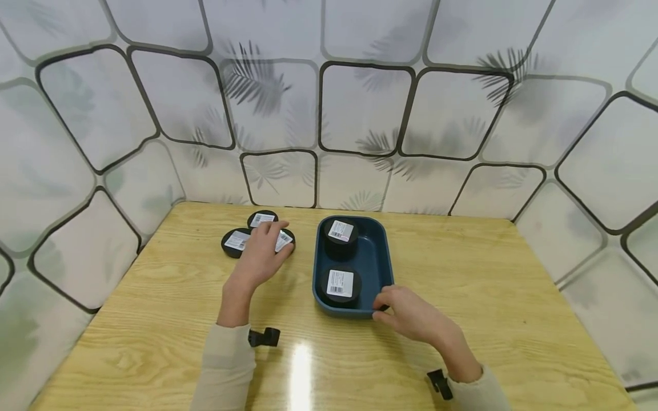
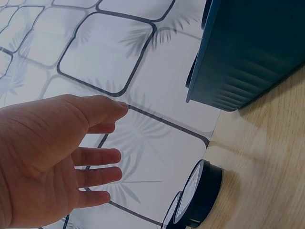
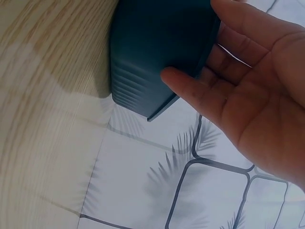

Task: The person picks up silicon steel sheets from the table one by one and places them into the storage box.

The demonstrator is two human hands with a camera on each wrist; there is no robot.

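Observation:
A blue plastic bin (image 1: 377,257) stands on the table, with a black round container (image 1: 341,231) at its far end and another black round container (image 1: 339,284) at its near end, each with a white label on top. At the bin's near right corner, my right hand (image 1: 408,313) pinches the rim, fingers on both sides of the wall (image 3: 157,43). My left hand (image 1: 261,257) hovers with fingers extended over three black round containers left of the bin: one at the left (image 1: 236,242), one behind (image 1: 262,218), and one at the right (image 1: 285,240), partly covered by the hand.
The light wood table (image 1: 462,268) meets a patterned curtain-like backdrop (image 1: 360,108) along its back and sides. A dark strap mount (image 1: 264,337) sits on my left wrist, another (image 1: 439,383) on the right.

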